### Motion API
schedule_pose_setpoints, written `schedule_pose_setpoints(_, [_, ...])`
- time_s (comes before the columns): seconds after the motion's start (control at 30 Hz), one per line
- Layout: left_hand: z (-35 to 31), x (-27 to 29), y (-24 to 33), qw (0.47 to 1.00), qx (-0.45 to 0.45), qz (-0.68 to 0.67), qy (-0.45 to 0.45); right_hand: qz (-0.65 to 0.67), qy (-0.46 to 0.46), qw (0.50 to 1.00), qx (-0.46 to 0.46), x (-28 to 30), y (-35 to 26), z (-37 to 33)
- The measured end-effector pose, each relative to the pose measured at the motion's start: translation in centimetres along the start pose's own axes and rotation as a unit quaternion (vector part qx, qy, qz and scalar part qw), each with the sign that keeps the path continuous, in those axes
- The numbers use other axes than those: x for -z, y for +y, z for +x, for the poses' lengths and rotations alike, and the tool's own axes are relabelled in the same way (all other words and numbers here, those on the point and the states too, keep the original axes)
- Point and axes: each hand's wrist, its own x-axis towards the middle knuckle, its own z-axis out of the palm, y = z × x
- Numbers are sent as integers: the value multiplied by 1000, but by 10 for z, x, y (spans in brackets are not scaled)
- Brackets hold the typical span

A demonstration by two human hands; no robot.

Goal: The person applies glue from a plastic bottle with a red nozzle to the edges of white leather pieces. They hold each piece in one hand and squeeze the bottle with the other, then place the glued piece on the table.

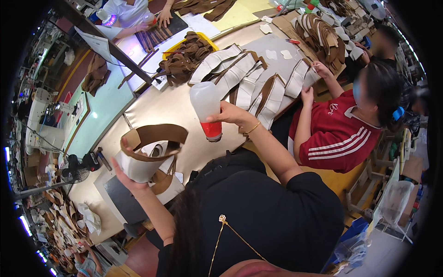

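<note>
Gripping a bottle [203,99] around its red part, the right hand [230,113] is over the pale table [196,154] in the head view; the left hand [127,176], fingers partly hidden, holds a curved brown-and-white band [159,134] by its left side.

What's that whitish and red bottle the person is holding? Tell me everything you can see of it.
The bottle has a rounded, cloudy whitish body that looks like translucent plastic, and a bright red section with a dark edge at its end. It leans slightly in the picture, whitish end toward the far side, red end nearer the wearer. The right hand grips it around where white meets red, apparently above the pale table. Its contents can't be made out.
</note>
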Motion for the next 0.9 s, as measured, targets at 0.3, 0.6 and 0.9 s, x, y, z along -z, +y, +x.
schedule_pose_setpoints(0.3, [30,-47,-83,983,123,-104,87,120,103,983,97,17,-18,-15])
schedule_pose_setpoints(0.6, [38,-6,-94,963,173,-69,194,81,236,951,181,8,-47,-29])
schedule_pose_setpoints(0.9, [-8,3,-127,950,183,111,226,105,237,955,147,-5,-41,-25])
